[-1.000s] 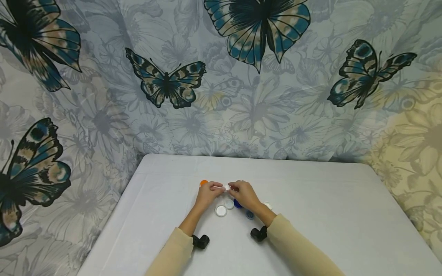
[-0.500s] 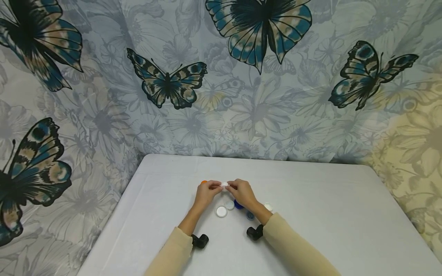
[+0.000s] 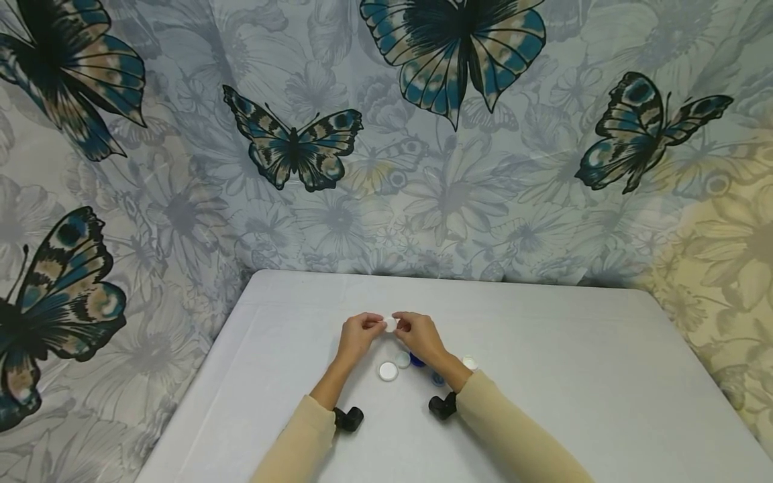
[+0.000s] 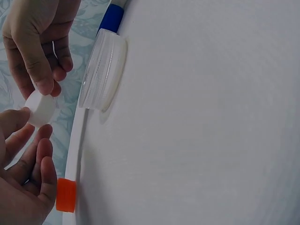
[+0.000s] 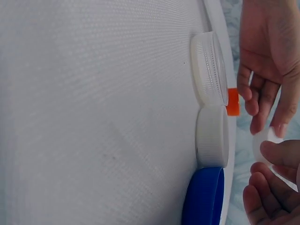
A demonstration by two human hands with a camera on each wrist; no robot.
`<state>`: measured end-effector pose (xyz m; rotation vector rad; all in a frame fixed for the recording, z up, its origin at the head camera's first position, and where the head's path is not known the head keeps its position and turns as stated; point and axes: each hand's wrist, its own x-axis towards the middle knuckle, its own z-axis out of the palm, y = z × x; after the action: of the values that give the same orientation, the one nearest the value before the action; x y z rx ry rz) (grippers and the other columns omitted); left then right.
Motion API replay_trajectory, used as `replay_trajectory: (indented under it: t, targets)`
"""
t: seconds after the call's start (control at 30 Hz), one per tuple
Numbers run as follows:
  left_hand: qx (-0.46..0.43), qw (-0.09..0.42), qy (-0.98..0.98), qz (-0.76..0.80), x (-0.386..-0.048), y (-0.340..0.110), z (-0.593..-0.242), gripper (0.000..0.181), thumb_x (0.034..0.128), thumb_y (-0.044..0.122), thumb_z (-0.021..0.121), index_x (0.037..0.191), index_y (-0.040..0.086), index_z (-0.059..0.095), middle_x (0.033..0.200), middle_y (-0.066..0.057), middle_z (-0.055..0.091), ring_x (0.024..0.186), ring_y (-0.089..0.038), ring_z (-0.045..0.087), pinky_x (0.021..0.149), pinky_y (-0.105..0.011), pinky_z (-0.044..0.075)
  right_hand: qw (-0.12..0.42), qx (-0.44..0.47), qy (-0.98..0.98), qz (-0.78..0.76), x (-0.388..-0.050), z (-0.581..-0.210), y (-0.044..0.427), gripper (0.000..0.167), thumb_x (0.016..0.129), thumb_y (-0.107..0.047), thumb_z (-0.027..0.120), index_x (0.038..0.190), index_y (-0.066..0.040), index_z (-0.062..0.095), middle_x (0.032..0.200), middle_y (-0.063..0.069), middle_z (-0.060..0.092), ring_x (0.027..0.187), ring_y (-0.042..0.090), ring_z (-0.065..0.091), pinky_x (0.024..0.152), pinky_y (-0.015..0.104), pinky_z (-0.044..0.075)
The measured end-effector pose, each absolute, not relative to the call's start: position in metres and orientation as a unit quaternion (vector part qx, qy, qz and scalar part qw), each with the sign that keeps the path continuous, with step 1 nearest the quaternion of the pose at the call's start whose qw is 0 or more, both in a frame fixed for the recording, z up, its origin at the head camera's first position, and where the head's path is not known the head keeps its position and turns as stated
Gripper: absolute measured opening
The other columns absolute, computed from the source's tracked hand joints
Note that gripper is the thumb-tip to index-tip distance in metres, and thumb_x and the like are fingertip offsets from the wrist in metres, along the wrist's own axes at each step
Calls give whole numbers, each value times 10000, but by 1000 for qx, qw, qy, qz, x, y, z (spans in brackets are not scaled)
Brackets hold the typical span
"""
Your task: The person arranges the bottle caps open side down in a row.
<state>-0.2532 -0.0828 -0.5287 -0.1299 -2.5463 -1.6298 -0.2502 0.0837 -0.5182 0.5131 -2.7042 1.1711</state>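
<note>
White bottle cap [image 4: 41, 108] is pinched by left hand [image 3: 357, 337] and right hand [image 3: 423, 338]. Orange bottle cap [image 4: 66, 195] is set near left fingers [image 4: 48, 182].

small white cap [image 4: 41, 108], held aloft

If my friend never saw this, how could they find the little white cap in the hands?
Find the white table, then follow the cream sleeves reaching across it. The small white cap is pinched between the left hand and right hand. Other caps rest on the table; only this one is held up.
</note>
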Motion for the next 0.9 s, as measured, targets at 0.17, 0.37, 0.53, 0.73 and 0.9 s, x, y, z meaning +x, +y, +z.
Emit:
replay_trajectory:
  t: [0.17, 0.37, 0.53, 0.73, 0.9]
  targets:
    - [-42, 61, -846, -528, -256, -85, -527, 187, 860, 176, 733, 982, 34, 744, 848, -127, 753, 754, -159, 686, 622, -197, 481, 78, 174, -907, 376, -253, -516, 81, 313, 818, -16, 734, 1128, 2, 696, 809, 57, 687, 711, 130, 617, 646, 238, 508]
    - [-59, 59, -858, -507, -259, -89, -525, 206, 870, 183, 725, 1007, 30, 747, 850, -119, 753, 758, -161, 678, 630, -213, 490, 73, 171, -908, 375, -257, -517, 77, 302, 833, -44, 733, 1126, 17, 696, 806, 66, 695, 710, 135, 613, 653, 243, 504]
    - [-80, 30, -864, -496, -260, -93, -523, 279, 857, 162, 739, 1089, 9, 720, 888, -127, 749, 816, -221, 704, 673, -237, 529, 66, 169, -908, 378, -259, -516, 75, 290, 834, -68, 743, 1105, 27, 700, 816, 75, 701, 730, 160, 636, 681, 292, 535]
    - [-90, 22, -879, -467, -259, -95, -527, 313, 838, 127, 754, 1120, -3, 707, 874, -109, 731, 772, -180, 676, 652, -204, 516, 37, 169, -906, 387, -262, -515, 73, 268, 836, -73, 742, 1072, 49, 707, 836, 93, 705, 753, 174, 653, 684, 301, 546]
    - [-82, 44, -886, -455, -260, -97, -532, 294, 833, 150, 759, 1080, -4, 716, 858, -97, 727, 775, -183, 678, 676, -250, 543, 18, 173, -906, 385, -267, -516, 70, 282, 840, -89, 741, 1081, 54, 703, 848, 102, 717, 751, 163, 647, 672, 275, 532]
